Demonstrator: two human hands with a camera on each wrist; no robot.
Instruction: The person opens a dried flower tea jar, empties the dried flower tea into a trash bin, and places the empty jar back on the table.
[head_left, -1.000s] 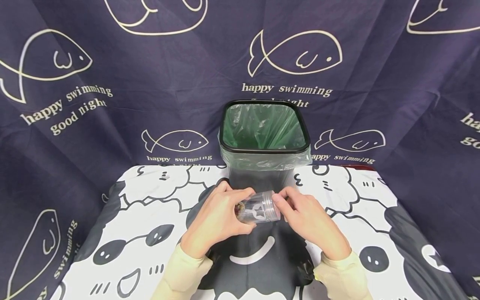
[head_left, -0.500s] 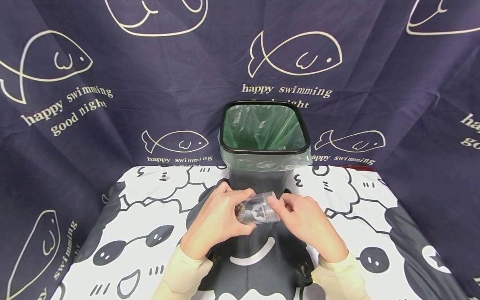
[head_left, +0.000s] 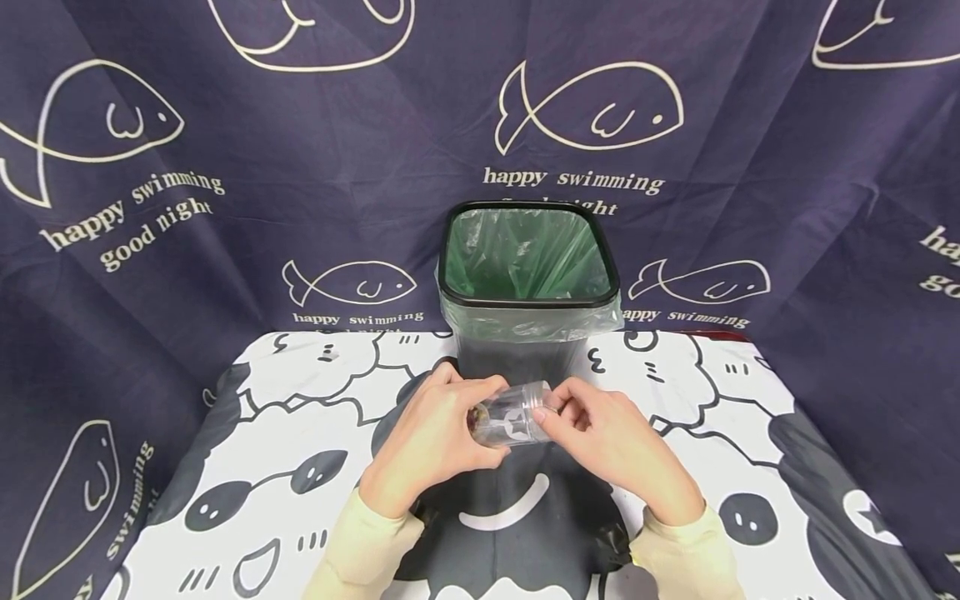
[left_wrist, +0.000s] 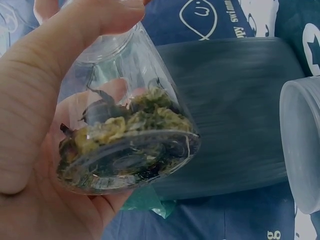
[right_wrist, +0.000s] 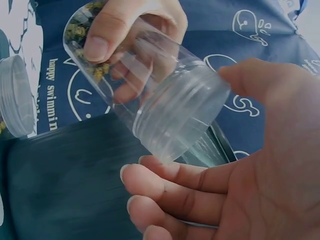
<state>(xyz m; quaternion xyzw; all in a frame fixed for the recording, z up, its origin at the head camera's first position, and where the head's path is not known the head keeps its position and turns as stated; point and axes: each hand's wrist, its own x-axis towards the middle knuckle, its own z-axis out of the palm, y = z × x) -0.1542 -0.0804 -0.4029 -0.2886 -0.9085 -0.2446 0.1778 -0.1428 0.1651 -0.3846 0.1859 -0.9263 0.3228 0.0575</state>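
My left hand [head_left: 435, 433] grips a clear plastic jar [head_left: 498, 423], which lies tilted on its side with its capped end to the right. Yellow-green dried flowers [left_wrist: 150, 122] with darker bits are gathered near its base. At the other end sits a clear ridged lid [right_wrist: 182, 112]. My right hand [head_left: 622, 437] holds this lid at its rim, the thumb on one side and curled fingers [right_wrist: 142, 177] on the other. In the head view the right fingers partly cover the lid, and the left hand hides the jar's base.
Just behind the jar stands a dark bin [head_left: 517, 354] with a black rim and green liner. Another clear ridged round piece [left_wrist: 302, 145] shows at the edge of the left wrist view. A cartoon-printed cloth [head_left: 300, 517] covers the table.
My right thumb has shifted from the lid's end onto its side and then a little lower, with the fingers turning about the lid. The left hand and jar stay nearly still.
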